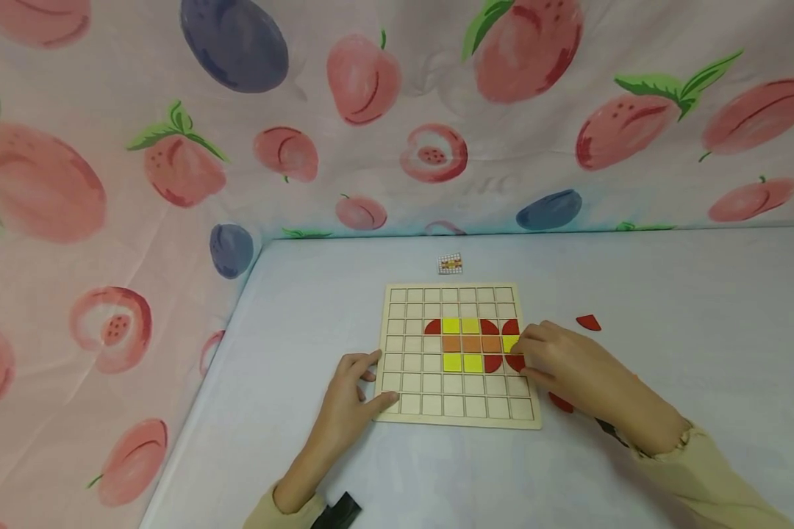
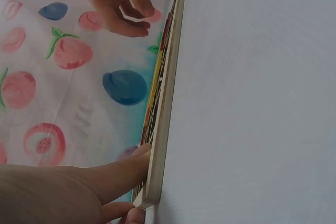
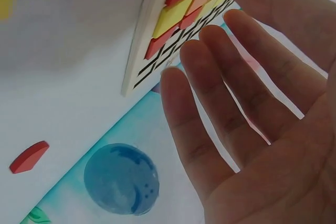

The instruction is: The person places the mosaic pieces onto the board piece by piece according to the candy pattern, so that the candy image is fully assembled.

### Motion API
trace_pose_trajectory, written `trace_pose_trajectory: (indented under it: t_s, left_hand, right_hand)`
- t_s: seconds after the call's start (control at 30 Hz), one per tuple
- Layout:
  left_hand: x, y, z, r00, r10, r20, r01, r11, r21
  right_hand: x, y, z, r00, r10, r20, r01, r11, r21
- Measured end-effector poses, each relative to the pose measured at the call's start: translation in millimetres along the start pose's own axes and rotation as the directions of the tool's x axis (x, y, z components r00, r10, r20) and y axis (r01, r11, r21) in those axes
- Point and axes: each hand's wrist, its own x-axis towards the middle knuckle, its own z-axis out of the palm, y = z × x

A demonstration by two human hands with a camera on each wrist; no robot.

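Head view gives me the gridded board (image 1: 432, 383) flat on the table (image 1: 304, 316), its tiled rows running left to right. The right hand (image 1: 572, 367) is at the board's right edge, fingers loosely bent and covering part of the end yellow tile (image 1: 508, 343); from up here I can't tell whether they touch it. Two loose pieces lie off that same side, so the right hand is much the nearer: the far red piece (image 1: 589, 322) sits beyond its knuckles, the near red piece (image 1: 560, 402) close by the heel of the hand.

Left wrist view settles the height for me: the right hand hangs above the board, thumb and fingers slightly parted, nothing visible between them. The left hand (image 1: 347, 397) steadies the near-left corner, thumb on the face.

Right wrist view shows me the palm, fingers nearly straight, and one red piece well apart from them.
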Motion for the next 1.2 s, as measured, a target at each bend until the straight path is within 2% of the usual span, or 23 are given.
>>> trace_pose_trajectory:
  t_s: [0.23, 0.47, 0.93, 1.2]
  left_hand:
    - [0.6, -0.3, 0.4, 1.0, -0.001, -0.001, 0.001, 1.0, -0.004]
    - [0.9, -0.9, 0.3, 1.0, 0.004, -0.005, -0.005, 1.0, -0.01]
    - [0.5, -1.7, 0.3, 1.0, 0.005, 0.001, -0.005, 1.0, -0.006]
    - [0.8, -1.5, 0.5, 1.0, 0.009, -0.003, -0.009, 1.0, -0.011]
  right_hand:
    - [-12.2, 4.5, 1.6, 1.0, 0.005, -0.021, -0.006, 1.0, -0.012]
    - [-22.3, 9.4, 3.8, 0.999, 0.034, 0.009, -0.033, 0.999, -0.026]
    - [-37.3, 20.9, 7.9, 0.987, 0.073, 0.145, -0.074, 0.997, -0.001]
    - [-40.6, 24.1, 8.6, 0.976, 0.102, 0.192, -0.119, 0.99, 0.08]
